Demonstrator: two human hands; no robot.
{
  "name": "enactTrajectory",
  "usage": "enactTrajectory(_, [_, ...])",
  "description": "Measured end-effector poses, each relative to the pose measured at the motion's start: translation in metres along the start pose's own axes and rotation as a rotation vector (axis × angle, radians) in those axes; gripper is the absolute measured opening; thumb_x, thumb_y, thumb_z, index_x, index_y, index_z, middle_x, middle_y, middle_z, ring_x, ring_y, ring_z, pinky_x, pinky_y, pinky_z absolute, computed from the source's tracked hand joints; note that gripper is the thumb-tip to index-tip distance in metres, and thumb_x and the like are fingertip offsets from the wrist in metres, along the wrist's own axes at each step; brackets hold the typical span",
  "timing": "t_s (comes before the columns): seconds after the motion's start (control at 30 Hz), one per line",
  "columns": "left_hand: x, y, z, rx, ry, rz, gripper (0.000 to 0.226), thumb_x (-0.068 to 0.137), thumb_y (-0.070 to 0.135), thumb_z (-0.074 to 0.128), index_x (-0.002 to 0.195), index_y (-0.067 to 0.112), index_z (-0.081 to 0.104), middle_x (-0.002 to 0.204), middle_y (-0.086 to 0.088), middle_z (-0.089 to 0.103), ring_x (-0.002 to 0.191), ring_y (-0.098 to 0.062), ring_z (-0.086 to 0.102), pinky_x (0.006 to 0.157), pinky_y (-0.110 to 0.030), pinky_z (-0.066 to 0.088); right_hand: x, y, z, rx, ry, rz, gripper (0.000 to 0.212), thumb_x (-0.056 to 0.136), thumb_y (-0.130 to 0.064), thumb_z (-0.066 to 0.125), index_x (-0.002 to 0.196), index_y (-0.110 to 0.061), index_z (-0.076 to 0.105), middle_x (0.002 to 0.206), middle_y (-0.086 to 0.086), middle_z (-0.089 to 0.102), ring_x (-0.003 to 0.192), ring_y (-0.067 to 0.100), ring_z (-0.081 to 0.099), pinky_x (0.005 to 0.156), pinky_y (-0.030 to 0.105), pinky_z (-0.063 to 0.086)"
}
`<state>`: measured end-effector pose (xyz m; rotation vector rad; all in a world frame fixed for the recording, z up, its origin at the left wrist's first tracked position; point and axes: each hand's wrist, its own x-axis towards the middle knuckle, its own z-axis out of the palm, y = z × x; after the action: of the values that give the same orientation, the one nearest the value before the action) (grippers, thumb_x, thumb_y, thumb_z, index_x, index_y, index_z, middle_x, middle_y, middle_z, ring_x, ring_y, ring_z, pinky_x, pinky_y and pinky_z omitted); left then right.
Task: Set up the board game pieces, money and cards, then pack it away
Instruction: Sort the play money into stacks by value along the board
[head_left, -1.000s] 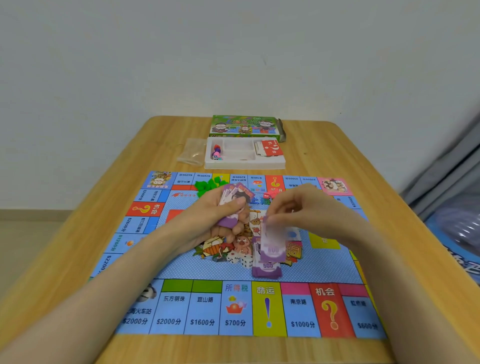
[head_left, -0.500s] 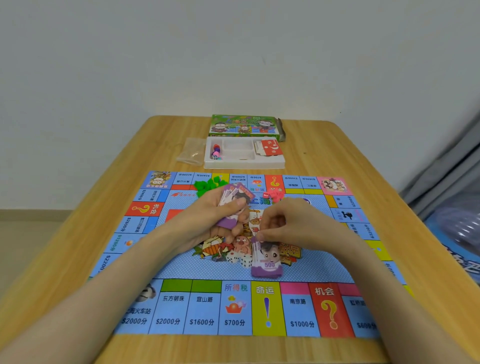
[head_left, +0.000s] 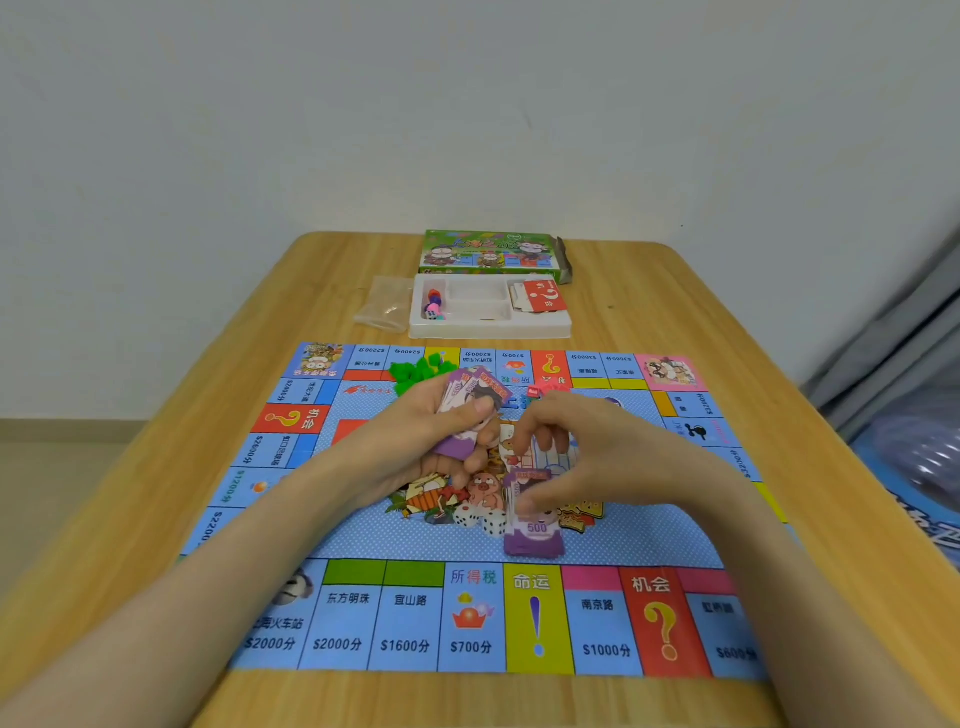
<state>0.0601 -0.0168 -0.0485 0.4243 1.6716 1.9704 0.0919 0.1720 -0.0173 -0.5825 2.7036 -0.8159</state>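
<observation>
The left hand (head_left: 441, 441) has its grip closed round a fanned wad of 500 notes (head_left: 470, 400) above the middle of the game board (head_left: 649, 535). The right hand (head_left: 597, 457) bends its fingertips onto the note pile (head_left: 535, 535) at 6 o'clock from the middle. I cannot tell whether it is pinching or only pressing. Lifting off could drag the top note askew, or nudge the dice (head_left: 480, 517) at the pile's 9 o'clock. A second ago that note hung above the pile — now it lies flat.

The game board (head_left: 363, 540) lies on the table (head_left: 675, 291); behind it sits the tray (head_left: 488, 332), then the box (head_left: 488, 252). Dice (head_left: 480, 517) lie mid-board, just left of the banknote pile (head_left: 535, 540).
</observation>
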Motion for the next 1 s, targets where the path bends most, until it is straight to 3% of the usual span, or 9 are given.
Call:
enactTrajectory(0.1, [0.000, 0.000, 0.000, 0.004, 0.005, 0.003, 0.024, 0.082, 0.023, 0.056, 0.102, 0.010, 0.050, 0.067, -0.003, 0.055, 0.048, -0.012, 0.051, 0.038, -0.020, 0.044, -0.003, -0.002, 0.001, -0.042, -0.150, -0.025, 0.053, 0.066, -0.038, 0.082, 0.107, -0.034, 0.049, 0.110, -0.010, 0.041, 0.101, 0.006, 0.042, 0.085, 0.021, 0.042])
enactTrajectory(0.23, [0.000, 0.000, 0.000, 0.003, 0.012, 0.003, 0.024, 0.083, 0.022, 0.056, 0.102, 0.009, 0.050, 0.066, -0.003, 0.055, 0.048, -0.012, 0.051, 0.038, -0.020, 0.045, -0.003, -0.003, 0.007, -0.120, -0.212, -0.090, 0.062, 0.067, -0.036, 0.083, 0.116, -0.032, 0.046, 0.117, -0.012, 0.036, 0.108, 0.003, 0.036, 0.090, 0.018, 0.038])
enactTrajectory(0.4, [0.000, 0.001, 0.001, 0.002, 0.018, 0.005, 0.023, 0.082, 0.022, 0.055, 0.101, 0.010, 0.050, 0.066, -0.003, 0.055, 0.047, -0.012, 0.051, 0.038, -0.020, 0.044, -0.002, -0.001, 0.010, -0.126, -0.187, -0.139, 0.050, 0.072, -0.031, 0.079, 0.112, -0.027, 0.049, 0.112, -0.012, 0.038, 0.105, 0.004, 0.036, 0.085, 0.016, 0.038])
enactTrajectory(0.57, [0.000, 0.000, 0.001, 0.006, 0.013, 0.009, 0.022, 0.082, 0.022, 0.056, 0.101, 0.010, 0.050, 0.065, -0.002, 0.055, 0.048, -0.013, 0.051, 0.038, -0.020, 0.044, -0.002, 0.000, 0.010, -0.098, -0.163, -0.111, 0.046, 0.070, -0.040, 0.079, 0.105, -0.028, 0.052, 0.105, -0.014, 0.039, 0.094, 0.001, 0.041, 0.073, 0.012, 0.037])
enactTrajectory(0.77, [-0.001, 0.001, 0.003, 0.113, -0.023, 0.019, 0.026, 0.082, 0.020, 0.058, 0.103, 0.007, 0.052, 0.060, -0.002, 0.058, 0.043, -0.012, 0.053, 0.036, -0.020, 0.044, 0.006, -0.002, 0.008, 0.232, 0.268, -0.098, 0.035, 0.079, -0.049, 0.059, 0.082, -0.014, 0.053, 0.078, 0.002, 0.054, 0.066, 0.011, 0.045, 0.060, 0.021, 0.038])
enactTrajectory(0.9, [-0.003, 0.001, 0.006, 0.162, -0.047, 0.017, 0.026, 0.077, 0.021, 0.061, 0.100, 0.010, 0.054, 0.059, -0.004, 0.056, 0.038, -0.013, 0.050, 0.034, -0.020, 0.042, 0.012, -0.002, 0.015, 0.371, 0.392, -0.116, 0.012, 0.086, -0.023, 0.066, 0.083, -0.019, 0.054, 0.076, 0.003, 0.060, 0.072, 0.023, 0.059, 0.068, 0.034, 0.050])
enactTrajectory(1.0, [-0.004, 0.002, 0.007, 0.159, -0.051, 0.025, 0.022, 0.078, 0.023, 0.061, 0.095, 0.010, 0.054, 0.058, -0.004, 0.055, 0.037, -0.012, 0.048, 0.033, -0.020, 0.039, 0.014, -0.003, 0.015, 0.400, 0.450, -0.152, 0.019, 0.083, -0.007, 0.068, 0.075, -0.020, 0.057, 0.068, -0.004, 0.060, 0.065, 0.015, 0.061, 0.061, 0.025, 0.051])
